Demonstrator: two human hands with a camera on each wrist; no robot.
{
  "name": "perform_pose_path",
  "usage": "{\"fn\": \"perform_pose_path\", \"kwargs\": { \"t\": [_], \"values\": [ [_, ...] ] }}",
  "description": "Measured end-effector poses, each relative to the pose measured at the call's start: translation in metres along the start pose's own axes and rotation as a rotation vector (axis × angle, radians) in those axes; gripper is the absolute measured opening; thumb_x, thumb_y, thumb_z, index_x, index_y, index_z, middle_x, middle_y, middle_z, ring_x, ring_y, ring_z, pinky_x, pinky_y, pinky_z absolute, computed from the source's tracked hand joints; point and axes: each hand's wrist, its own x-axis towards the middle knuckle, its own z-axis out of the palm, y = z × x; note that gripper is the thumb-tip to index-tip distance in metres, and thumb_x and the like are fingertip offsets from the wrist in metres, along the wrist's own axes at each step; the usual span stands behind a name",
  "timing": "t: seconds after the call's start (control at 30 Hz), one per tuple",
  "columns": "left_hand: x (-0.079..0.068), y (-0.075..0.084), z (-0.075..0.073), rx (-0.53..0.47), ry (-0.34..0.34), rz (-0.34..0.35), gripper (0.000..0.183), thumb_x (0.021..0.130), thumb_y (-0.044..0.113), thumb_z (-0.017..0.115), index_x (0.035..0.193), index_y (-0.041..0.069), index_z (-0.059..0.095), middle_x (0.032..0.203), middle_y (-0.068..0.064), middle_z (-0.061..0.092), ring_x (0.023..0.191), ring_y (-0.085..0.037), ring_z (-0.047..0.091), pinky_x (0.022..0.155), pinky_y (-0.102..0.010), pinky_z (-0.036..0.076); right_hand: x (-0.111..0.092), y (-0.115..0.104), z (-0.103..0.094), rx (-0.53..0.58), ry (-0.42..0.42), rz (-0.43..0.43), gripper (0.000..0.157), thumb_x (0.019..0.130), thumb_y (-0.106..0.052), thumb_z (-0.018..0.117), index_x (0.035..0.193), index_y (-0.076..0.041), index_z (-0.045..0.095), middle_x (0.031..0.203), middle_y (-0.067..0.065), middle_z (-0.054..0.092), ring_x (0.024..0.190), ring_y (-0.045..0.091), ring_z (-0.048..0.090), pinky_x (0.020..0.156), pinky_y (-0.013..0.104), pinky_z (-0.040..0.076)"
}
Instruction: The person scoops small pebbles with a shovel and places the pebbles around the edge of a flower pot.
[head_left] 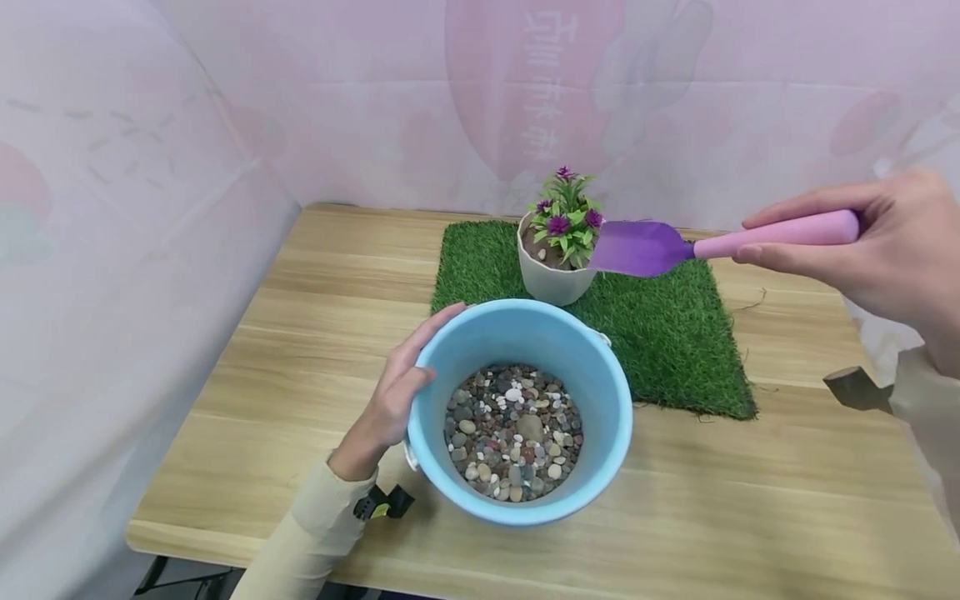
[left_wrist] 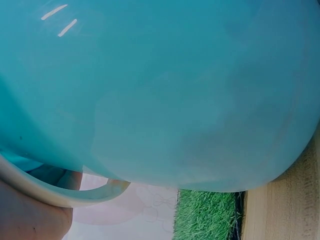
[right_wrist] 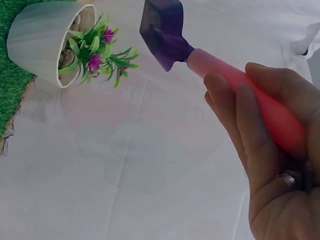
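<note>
My left hand [head_left: 392, 396] grips the left rim of a light blue bucket [head_left: 617, 417], its thumb over the edge and its fingers along the outside. Pebbles [head_left: 517, 433] of mixed colours cover the bucket's bottom. On the right, my right hand [head_left: 888, 254] holds a garden trowel by its pink handle [head_left: 787, 233], thumb and fingers on opposite sides. The trowel's purple blade [head_left: 641, 248] points left and overlaps the edge of a white flowerpot [head_left: 553, 285] in the head view. In that pot stands a plant with purple flowers [right_wrist: 95, 62]; a few stones lie on its soil.
The flowerpot rests on a green artificial grass mat [head_left: 675, 350] behind the bucket. Beneath them is a wooden table [head_left: 300, 375]. Printed pale pink fabric [head_left: 375, 108] hangs behind and to the left. The bucket's side fills most of the left wrist view.
</note>
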Motion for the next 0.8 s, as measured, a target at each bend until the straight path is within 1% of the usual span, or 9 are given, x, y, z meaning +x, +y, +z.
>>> {"fn": "perform_pose_path", "kwargs": {
  "t": [0.07,0.1,0.17,0.27,0.4,0.5,0.63,0.73,0.8],
  "values": [
    [0.000,-0.001,0.000,-0.002,-0.003,0.004,0.073,0.078,0.000,0.032,0.151,0.005,0.030,0.152,-0.012,0.041,0.134,-0.033,0.048,0.105,-0.055,0.047,-0.006,-0.003,-0.001,-0.009,0.011,-0.028,0.036,0.070,-0.024,0.085,0.104,-0.016,0.076,0.073,-0.020,0.072,0.046,0.010,0.038,0.036,0.033,0.020],
    [0.000,-0.001,0.000,-0.005,-0.004,0.006,0.073,0.078,0.000,0.032,0.151,0.005,0.030,0.152,-0.012,0.041,0.134,-0.033,0.048,0.105,-0.055,0.047,-0.009,-0.005,-0.001,-0.021,0.016,-0.051,0.035,0.070,-0.023,0.085,0.104,-0.016,0.076,0.071,-0.021,0.071,0.044,0.011,0.036,0.034,0.033,0.019],
    [0.001,-0.002,-0.001,-0.008,-0.008,0.008,0.073,0.078,-0.001,0.032,0.151,0.004,0.030,0.152,-0.012,0.041,0.134,-0.034,0.047,0.105,-0.056,0.046,-0.014,-0.008,-0.002,-0.040,0.026,-0.108,0.033,0.070,-0.020,0.086,0.101,-0.016,0.077,0.068,-0.021,0.070,0.040,0.010,0.037,0.033,0.032,0.019],
    [0.001,-0.003,-0.002,-0.011,-0.008,0.010,0.074,0.077,0.000,0.032,0.151,0.004,0.030,0.152,-0.012,0.041,0.134,-0.033,0.047,0.106,-0.056,0.046,-0.020,-0.012,0.001,-0.034,0.031,-0.214,0.031,0.068,-0.010,0.086,0.098,-0.013,0.078,0.068,-0.022,0.070,0.038,0.007,0.042,0.030,0.030,0.021],
    [0.001,-0.003,-0.002,-0.009,-0.007,0.014,0.074,0.077,-0.001,0.032,0.151,0.004,0.030,0.153,-0.012,0.040,0.134,-0.032,0.048,0.106,-0.055,0.046,-0.025,-0.011,0.007,-0.055,0.037,-0.371,0.034,0.065,-0.001,0.085,0.096,-0.011,0.078,0.074,-0.023,0.071,0.043,0.002,0.052,0.031,0.023,0.029],
    [0.001,-0.002,-0.002,-0.014,-0.009,0.015,0.074,0.077,-0.001,0.031,0.151,0.004,0.030,0.152,-0.013,0.040,0.134,-0.033,0.048,0.106,-0.055,0.046,-0.028,-0.009,0.010,-0.089,0.013,-0.469,0.037,0.063,0.001,0.085,0.096,-0.011,0.078,0.073,-0.017,0.072,0.043,0.000,0.052,0.033,0.018,0.032],
    [0.002,-0.001,-0.001,-0.023,-0.011,0.015,0.073,0.078,-0.001,0.031,0.151,0.004,0.030,0.152,-0.013,0.040,0.133,-0.034,0.048,0.105,-0.055,0.047,-0.035,-0.013,0.013,-0.146,-0.059,-0.526,0.039,0.061,-0.002,0.087,0.095,-0.019,0.077,0.074,-0.013,0.072,0.044,-0.003,0.051,0.036,0.014,0.035],
    [0.001,-0.001,-0.001,-0.021,-0.009,0.011,0.073,0.078,0.000,0.031,0.151,0.004,0.030,0.153,-0.012,0.040,0.133,-0.034,0.048,0.105,-0.056,0.047,-0.039,-0.019,0.020,-0.161,-0.125,-0.552,0.041,0.061,-0.007,0.089,0.095,-0.025,0.077,0.077,-0.017,0.072,0.046,-0.005,0.051,0.039,0.012,0.037],
    [0.001,-0.001,-0.002,-0.020,-0.007,0.008,0.073,0.078,0.000,0.031,0.151,0.005,0.030,0.153,-0.012,0.040,0.133,-0.034,0.048,0.105,-0.056,0.047,-0.040,-0.023,0.027,-0.161,-0.157,-0.597,0.044,0.058,-0.008,0.090,0.094,-0.029,0.076,0.077,-0.019,0.072,0.049,-0.007,0.051,0.040,0.010,0.038]
  ]
}}
